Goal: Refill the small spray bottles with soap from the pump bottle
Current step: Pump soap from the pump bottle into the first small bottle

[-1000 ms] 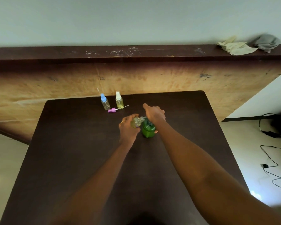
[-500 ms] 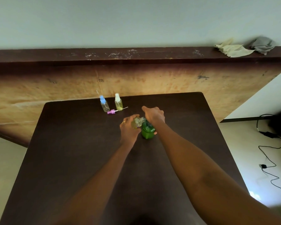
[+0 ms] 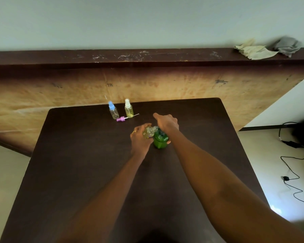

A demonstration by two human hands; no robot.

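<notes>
Left hand (image 3: 140,139) grips small spray bottle (image 3: 148,133) against green pump bottle (image 3: 159,141); right hand (image 3: 167,122) clasps its top.

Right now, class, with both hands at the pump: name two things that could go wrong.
Soap may miss the small bottle that the left hand holds tilted against the green pump bottle, and land on the table. The right hand bears down from above, so the pump bottle might tip.

Both bare forearms stretched forward and converging, left hand (image 3: 140,139) wearing a ring (image 3: 134,132), fingers curled round a small spray bottle (image 3: 148,132), right hand (image 3: 166,122) palm-down gripping the pump bottle (image 3: 160,141), index finger extended
</notes>
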